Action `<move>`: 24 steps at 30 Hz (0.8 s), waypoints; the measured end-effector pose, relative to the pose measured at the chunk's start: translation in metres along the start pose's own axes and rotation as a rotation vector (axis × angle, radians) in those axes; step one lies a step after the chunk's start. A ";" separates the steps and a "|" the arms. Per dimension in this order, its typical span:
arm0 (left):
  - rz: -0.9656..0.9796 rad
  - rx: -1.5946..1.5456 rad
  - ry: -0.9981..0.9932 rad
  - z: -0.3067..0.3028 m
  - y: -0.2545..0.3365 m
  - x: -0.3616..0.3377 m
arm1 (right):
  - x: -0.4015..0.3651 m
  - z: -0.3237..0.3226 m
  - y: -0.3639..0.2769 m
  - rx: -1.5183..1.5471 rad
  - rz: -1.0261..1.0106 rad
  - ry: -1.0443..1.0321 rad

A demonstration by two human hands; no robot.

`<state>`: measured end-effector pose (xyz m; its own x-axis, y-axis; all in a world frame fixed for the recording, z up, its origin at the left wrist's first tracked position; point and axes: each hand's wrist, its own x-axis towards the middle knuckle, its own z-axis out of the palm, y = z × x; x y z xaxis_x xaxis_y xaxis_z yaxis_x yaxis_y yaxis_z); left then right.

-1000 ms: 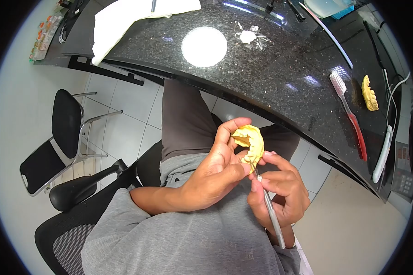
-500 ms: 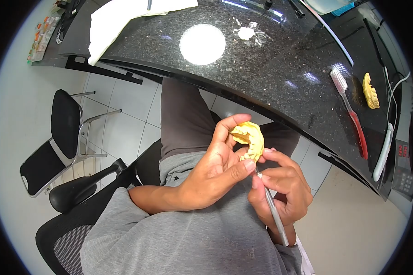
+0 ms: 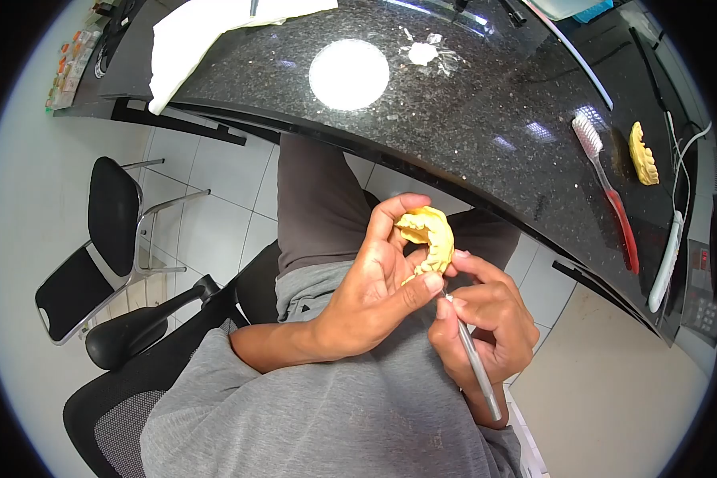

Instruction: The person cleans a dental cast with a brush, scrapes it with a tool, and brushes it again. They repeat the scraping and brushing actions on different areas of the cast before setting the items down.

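Note:
A yellow, arch-shaped dental cast (image 3: pixel 436 237) is held above my lap, its row of teeth curving round the outer side. My left hand (image 3: pixel 374 279) closes on it, with the index finger over its top and the thumb at its lower end. In my right hand (image 3: pixel 490 323) is a slim metal scalpel handle (image 3: pixel 480 374), gripped like a pen and slanting down to the right. Its tip is close to the lower end of the cast, mostly hidden behind the left thumb. My right index fingertip rests against the cast's side.
On the dark speckled desk (image 3: pixel 486 103) lie a red-handled toothbrush (image 3: pixel 609 191), a second yellow cast (image 3: pixel 644 154), a small white lump (image 3: pixel 423 53) with scraps, and a white cloth (image 3: pixel 183 48). A white pen-like tool (image 3: pixel 665 263) with a cable lies at the right. A black chair (image 3: pixel 113 203) stands left.
Both hands and the cast have shifted slightly up and left. The cast is turned a little, and the scalpel handle has moved slightly with my right hand. Both grips hold.

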<state>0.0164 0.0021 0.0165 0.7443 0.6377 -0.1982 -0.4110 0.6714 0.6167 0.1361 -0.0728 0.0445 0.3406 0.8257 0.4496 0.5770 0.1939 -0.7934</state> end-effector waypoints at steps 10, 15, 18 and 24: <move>0.018 0.080 -0.021 -0.004 0.001 0.000 | -0.004 -0.003 0.006 0.130 0.117 0.005; -0.161 -0.004 -0.076 -0.003 0.016 0.000 | -0.006 -0.006 0.009 0.316 0.201 0.070; -0.247 0.085 -0.094 -0.004 0.022 0.001 | -0.005 -0.013 0.009 0.225 0.145 -0.005; -0.296 0.099 -0.110 -0.005 0.027 -0.003 | -0.005 -0.019 0.007 0.280 0.262 -0.008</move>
<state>0.0005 0.0208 0.0296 0.8784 0.3723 -0.2997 -0.1192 0.7779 0.6169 0.1519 -0.0858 0.0445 0.4437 0.8702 0.2143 0.2456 0.1119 -0.9629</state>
